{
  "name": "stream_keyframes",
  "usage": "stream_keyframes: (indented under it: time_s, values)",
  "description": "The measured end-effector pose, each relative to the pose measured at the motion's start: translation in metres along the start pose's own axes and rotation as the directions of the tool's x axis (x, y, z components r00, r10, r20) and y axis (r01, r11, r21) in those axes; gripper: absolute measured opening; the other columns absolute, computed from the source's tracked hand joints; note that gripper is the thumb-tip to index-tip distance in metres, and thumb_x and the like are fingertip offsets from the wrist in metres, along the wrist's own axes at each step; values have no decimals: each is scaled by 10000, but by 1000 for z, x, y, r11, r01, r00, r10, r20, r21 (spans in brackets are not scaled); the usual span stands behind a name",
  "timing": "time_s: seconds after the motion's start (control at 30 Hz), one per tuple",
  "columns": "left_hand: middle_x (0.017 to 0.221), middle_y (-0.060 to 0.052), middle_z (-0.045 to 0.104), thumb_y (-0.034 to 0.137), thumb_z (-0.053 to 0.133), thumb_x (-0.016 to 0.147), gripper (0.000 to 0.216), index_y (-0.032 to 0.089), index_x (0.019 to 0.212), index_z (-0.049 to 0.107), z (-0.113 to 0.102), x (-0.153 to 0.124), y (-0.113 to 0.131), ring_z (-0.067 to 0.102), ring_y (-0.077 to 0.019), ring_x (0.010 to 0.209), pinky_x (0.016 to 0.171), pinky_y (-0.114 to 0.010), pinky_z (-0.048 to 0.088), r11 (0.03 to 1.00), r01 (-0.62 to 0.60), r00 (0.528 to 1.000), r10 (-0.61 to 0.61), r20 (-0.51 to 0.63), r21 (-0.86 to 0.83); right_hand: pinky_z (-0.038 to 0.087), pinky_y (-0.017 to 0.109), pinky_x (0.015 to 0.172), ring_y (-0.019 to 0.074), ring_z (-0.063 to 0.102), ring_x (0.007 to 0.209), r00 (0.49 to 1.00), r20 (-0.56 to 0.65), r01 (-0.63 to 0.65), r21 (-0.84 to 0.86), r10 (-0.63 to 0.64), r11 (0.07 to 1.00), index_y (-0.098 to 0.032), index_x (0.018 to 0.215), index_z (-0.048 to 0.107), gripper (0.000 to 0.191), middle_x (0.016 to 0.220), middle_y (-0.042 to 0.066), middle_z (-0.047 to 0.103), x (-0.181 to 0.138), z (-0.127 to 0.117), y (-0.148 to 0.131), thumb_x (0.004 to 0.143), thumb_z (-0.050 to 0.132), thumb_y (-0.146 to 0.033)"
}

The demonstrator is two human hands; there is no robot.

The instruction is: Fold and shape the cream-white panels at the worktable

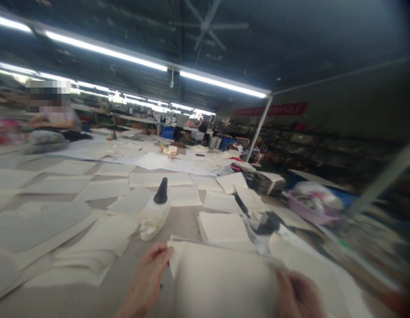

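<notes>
Bottom centre: my left hand and right hand pinch white sheet; bottle just above.

Left hand and right hand low, fingers curled.

Left hand: fingertips on the white ribbed fabric stack's left edge.
Right hand: resting on its right side.
Beyond: black-capped squeeze bottle.

The white fabric panel under the left hand and right hand looks matt, finely ribbed cloth; the squeeze bottle is translucent plastic with a smooth black plastic nozzle; the table looks dull grey; the basin is purple plastic.
</notes>
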State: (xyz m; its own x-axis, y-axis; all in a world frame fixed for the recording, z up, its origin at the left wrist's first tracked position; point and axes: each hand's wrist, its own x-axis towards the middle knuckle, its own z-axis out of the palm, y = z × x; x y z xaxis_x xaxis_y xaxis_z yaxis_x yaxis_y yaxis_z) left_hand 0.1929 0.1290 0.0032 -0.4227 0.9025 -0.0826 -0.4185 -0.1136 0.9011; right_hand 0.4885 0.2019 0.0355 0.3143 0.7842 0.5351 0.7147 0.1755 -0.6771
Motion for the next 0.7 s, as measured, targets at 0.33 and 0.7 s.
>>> stream_keyframes:
  time_s: [0.33, 0.7]
  values:
    - [545, 57, 470, 465, 744, 601, 356, 160, 635, 564, 11, -6, 4, 399, -78, 539, 527, -203, 326, 998, 33, 982, -23, -185, 49, 365, 323, 675, 215, 510, 725, 996, -16, -82, 45, 83, 996, -213, 757, 539, 490, 720, 22, 555, -11, 4, -17, 785, 422, -688]
    - [606, 32, 545, 506, 711, 614, 358, 176, 665, 581, 14, -16, 5, 480, -112, 606, 568, -205, 383, 967, -60, 970, 115, -215, 247, 375, 314, 670, 199, 511, 701, 997, -4, -77, 134, 78, 988, -193, 737, 542, 528, 691, 12, 550, -12, 4, -1, 733, 481, -718]
